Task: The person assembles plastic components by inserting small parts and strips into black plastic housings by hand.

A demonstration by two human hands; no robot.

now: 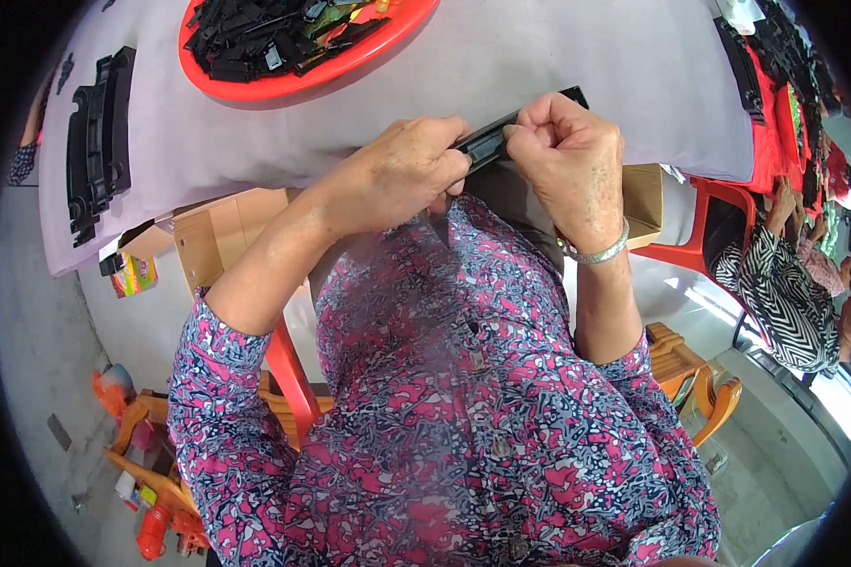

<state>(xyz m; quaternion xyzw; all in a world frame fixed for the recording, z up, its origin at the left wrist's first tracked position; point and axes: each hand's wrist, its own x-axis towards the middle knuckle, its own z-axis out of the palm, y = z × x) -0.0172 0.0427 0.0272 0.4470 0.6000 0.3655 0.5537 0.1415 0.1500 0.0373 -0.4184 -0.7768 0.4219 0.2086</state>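
Note:
A long, narrow black plastic part (487, 145) slants between my hands at the table's near edge, its far end up to the right. My left hand (408, 170) is closed around its lower left end, thumb and fingers pinching it. My right hand (569, 156) is curled, with thumb and forefinger pressed together against the part's upper side. Whether a smaller piece sits between those fingertips is hidden. Beyond my hands, a red tray (255, 92) holds a heap of small black plastic pieces (246, 38) and a few yellow and green bits.
Larger black plastic parts (99, 146) lie on the cloth-covered table (501, 47) at the left, and another (742, 71) at the right. Cardboard boxes (227, 231) sit below the table edge. A red chair (700, 227) and people in patterned clothes (785, 293) are at the right.

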